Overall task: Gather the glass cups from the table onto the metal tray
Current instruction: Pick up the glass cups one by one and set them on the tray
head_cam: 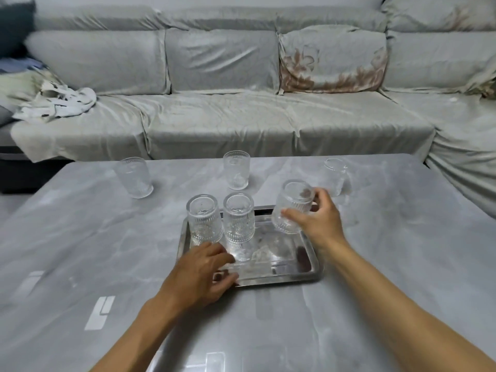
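Grey table below a covered sofa. My right hand grips a third cup, tilted above the tray at centre; left hand, fingers loosely spread, steadies its near edge. Next I'd set it upright beside the two cups already there; three remain along the frame's middle.

Soft, even indoor light; ceiling glare on the glossy table; edges bend, slight blur.

Two cups are standing on the tray left of the right hand; three cups are sitting behind it.
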`<state>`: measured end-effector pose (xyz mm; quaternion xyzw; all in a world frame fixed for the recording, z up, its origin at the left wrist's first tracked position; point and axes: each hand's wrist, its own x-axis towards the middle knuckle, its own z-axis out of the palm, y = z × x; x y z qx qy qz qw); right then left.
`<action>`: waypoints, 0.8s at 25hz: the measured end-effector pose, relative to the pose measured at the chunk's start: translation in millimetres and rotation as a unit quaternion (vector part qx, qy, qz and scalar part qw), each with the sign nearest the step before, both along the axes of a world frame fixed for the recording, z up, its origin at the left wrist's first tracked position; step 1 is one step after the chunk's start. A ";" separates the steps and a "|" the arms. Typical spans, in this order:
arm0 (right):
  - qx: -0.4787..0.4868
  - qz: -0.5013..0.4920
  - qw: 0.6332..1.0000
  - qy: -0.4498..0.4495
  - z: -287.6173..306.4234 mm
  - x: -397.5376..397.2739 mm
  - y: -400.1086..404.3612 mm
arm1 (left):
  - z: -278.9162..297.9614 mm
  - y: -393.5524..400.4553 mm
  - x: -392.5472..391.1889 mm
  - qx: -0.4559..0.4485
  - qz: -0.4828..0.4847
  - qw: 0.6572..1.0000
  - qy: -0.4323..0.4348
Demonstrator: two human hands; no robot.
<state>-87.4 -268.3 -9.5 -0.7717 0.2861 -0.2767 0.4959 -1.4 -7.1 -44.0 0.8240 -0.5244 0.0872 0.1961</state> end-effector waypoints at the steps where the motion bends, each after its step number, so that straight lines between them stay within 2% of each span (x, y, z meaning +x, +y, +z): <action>1: -0.022 0.015 0.999 0.020 -3.2 10.3 13.9 | -4.4 -1.3 -1.8 0.034 -0.013 0.999 0.001; 4: -0.053 0.012 0.997 0.063 -18.2 25.8 35.3 | -18.5 -10.1 -7.7 0.089 0.002 0.996 0.014; 7: -0.047 0.001 0.997 0.058 -27.9 30.3 34.2 | -26.4 -17.9 -3.7 0.101 0.031 0.991 0.079; 10: -0.072 -0.003 0.995 0.063 -36.3 29.5 32.1 | -31.8 -17.0 1.3 0.120 0.043 0.988 0.092; 20: -0.066 0.003 0.996 0.055 -52.6 27.6 35.6 | -30.3 -12.2 1.6 0.105 0.046 0.987 0.114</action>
